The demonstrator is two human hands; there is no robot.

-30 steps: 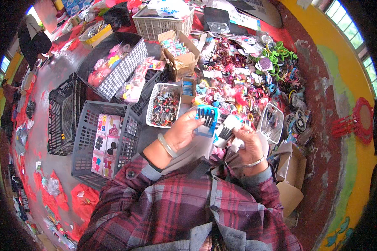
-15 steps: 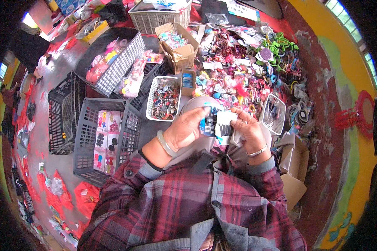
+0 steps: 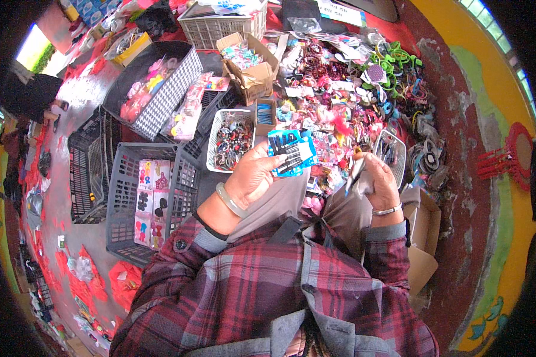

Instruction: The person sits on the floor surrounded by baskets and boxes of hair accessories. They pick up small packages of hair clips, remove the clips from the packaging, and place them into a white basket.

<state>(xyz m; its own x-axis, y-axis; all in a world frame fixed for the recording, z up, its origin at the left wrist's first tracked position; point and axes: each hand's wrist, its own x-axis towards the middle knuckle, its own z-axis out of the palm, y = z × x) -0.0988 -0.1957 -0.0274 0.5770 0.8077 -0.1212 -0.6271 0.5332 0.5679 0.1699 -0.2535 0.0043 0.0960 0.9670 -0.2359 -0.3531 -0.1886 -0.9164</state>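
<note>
In my left hand (image 3: 249, 178) are blue cards (image 3: 278, 143) carrying black hairpins, pinched between thumb and fingers. A smaller white card (image 3: 298, 156) with thin black pins lies on top of them, under my thumb. My right hand (image 3: 382, 185) is closed, over my right knee, with a thin whitish piece (image 3: 356, 169) in its fingertips. That piece is seen nearly edge-on, so I cannot tell its kind. Just beyond both hands spreads a heap of hair accessories (image 3: 333, 113). A white basket (image 3: 209, 156) of small hair clips stands left of the cards.
Grey plastic crates (image 3: 119, 196) stand on the left, one holding carded hair bows. A houndstooth box (image 3: 175, 89), a cardboard box (image 3: 259, 80) and a small box (image 3: 265, 126) of blue cards stand farther back. At right is another white basket (image 3: 401, 149). Another person (image 3: 33, 98) is at the far left.
My hands have moved apart. The left has gone left with the cards, now turned so their pins show; the right has drawn right with the whitish piece.
</note>
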